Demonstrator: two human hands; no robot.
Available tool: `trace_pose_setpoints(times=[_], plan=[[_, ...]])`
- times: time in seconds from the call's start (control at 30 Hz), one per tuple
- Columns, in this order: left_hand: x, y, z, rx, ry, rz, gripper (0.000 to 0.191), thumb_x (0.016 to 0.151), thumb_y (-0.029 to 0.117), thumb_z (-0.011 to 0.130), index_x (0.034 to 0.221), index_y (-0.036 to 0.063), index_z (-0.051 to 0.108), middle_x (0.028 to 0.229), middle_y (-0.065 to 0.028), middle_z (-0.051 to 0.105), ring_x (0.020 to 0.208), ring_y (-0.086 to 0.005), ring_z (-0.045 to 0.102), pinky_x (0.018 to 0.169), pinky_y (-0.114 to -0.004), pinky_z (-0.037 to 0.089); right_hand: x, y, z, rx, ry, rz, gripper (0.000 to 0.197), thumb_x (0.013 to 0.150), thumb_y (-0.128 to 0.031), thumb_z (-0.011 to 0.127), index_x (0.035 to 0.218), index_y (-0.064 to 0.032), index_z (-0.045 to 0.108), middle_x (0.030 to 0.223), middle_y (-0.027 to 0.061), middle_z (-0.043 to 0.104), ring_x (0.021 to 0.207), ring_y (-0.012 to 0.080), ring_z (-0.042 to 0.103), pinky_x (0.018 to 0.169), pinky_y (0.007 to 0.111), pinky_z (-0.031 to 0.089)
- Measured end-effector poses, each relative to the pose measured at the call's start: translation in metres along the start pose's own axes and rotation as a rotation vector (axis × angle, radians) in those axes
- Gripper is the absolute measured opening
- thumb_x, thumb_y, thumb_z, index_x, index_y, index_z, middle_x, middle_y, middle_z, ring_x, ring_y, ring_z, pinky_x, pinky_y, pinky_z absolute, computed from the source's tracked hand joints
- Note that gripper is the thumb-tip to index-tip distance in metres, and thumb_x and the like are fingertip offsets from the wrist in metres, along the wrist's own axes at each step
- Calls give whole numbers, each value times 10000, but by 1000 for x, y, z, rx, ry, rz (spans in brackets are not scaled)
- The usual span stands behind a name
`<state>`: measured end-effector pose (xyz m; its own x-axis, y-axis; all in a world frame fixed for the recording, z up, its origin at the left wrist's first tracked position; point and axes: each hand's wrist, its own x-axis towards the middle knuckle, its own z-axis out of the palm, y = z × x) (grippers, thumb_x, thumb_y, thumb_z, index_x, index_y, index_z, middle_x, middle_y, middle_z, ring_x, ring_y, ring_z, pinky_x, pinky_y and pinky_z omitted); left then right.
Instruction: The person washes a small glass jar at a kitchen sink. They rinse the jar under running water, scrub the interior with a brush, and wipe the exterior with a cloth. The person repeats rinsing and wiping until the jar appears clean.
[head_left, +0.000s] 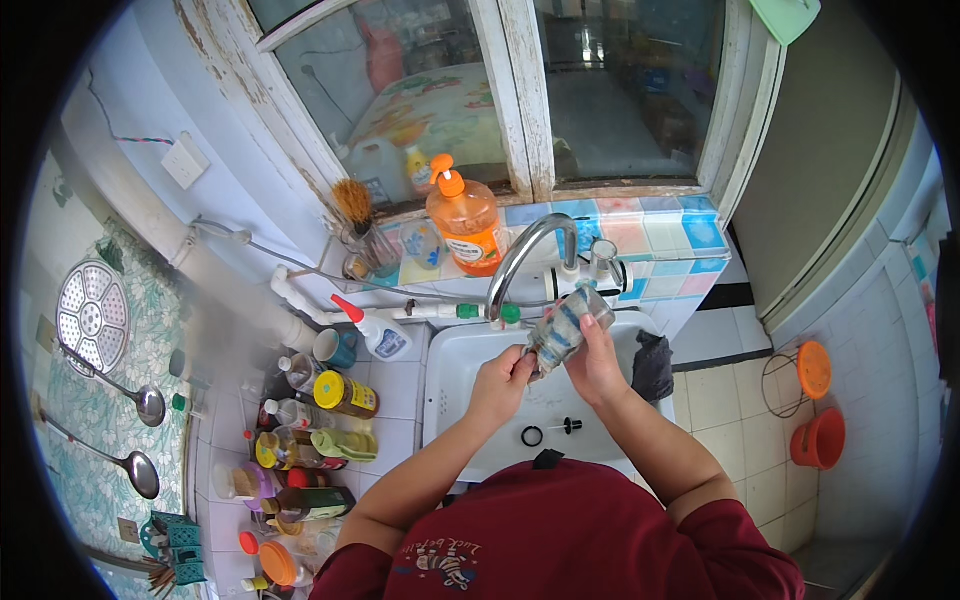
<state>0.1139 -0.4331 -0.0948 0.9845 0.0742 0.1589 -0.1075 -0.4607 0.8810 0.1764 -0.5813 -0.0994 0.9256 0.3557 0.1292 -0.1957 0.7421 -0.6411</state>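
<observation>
Over the white sink (461, 420), both hands hold a clear container (598, 306) with a striped cloth (559, 334) wrapped around most of it. My left hand (501, 384) pinches the cloth at the container's lower left end. My right hand (594, 364) grips the container's right side, its thumb near the uncovered end. A curved chrome faucet (525, 251) arches just beyond them; whether water runs cannot be told. On the basin floor lie a black ring (532, 436) and a small black-topped part with a thin pale stem (572, 426), apart from each other.
A dark cloth (652, 366) hangs over the sink's right rim. An orange pump bottle (469, 225) and a brush (352, 201) stand on the tiled ledge behind. Several bottles and jars, among them a yellow-lidded jar (345, 394), crowd the left counter beside a white spray-type bottle (382, 335).
</observation>
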Motion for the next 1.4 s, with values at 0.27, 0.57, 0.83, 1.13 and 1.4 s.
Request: trace_pose_setpoints(times=[0.27, 0.57, 0.83, 1.13, 1.4], plan=[[-1, 11, -11, 163, -46, 123, 134, 899, 161, 524, 939, 36, 548, 749, -164, 611, 653, -348, 589, 569, -387, 453, -1, -3, -9, 67, -54, 177, 591, 838, -488, 578, 1217, -58, 435, 1160, 80, 520, 1151, 213, 478, 996, 389, 371], [4, 3, -27, 520, -140, 492, 86, 871, 130, 536, 869, 54, 496, 696, -126, 559, 628, -329, 584, 535, -420, 443, -3, -17, -3, -63, -31, 215, 537, 843, -404, 614, 1238, -97, 418, 1146, 79, 538, 1127, 222, 505, 971, 385, 411], [7, 11, -23, 322, -136, 161, 176, 886, 204, 531, 877, 31, 505, 694, -165, 591, 636, -367, 577, 544, -446, 421, 3, -12, -4, -69, 65, 59, 500, 846, -348, 629, 1226, -94, 428, 1118, 75, 549, 1085, 212, 522, 930, 382, 429], [-1, -13, -10, -115, -64, -96, 221, 906, 202, 532, 809, 4, 537, 581, -104, 472, 518, -184, 377, 510, -308, 354, 1, -3, 9, -112, 62, -66, 491, 844, -346, 629, 1204, -88, 417, 1104, 66, 537, 1041, 192, 531, 901, 374, 440], [-3, 8, -8, 14, 50, 88, 167, 907, 149, 522, 865, -8, 563, 628, -110, 535, 548, -188, 485, 527, -293, 397, 0, -19, 16, -22, -82, 47, 586, 812, -439, 643, 1230, -107, 403, 1185, 59, 489, 1121, 228, 496, 949, 417, 425]])
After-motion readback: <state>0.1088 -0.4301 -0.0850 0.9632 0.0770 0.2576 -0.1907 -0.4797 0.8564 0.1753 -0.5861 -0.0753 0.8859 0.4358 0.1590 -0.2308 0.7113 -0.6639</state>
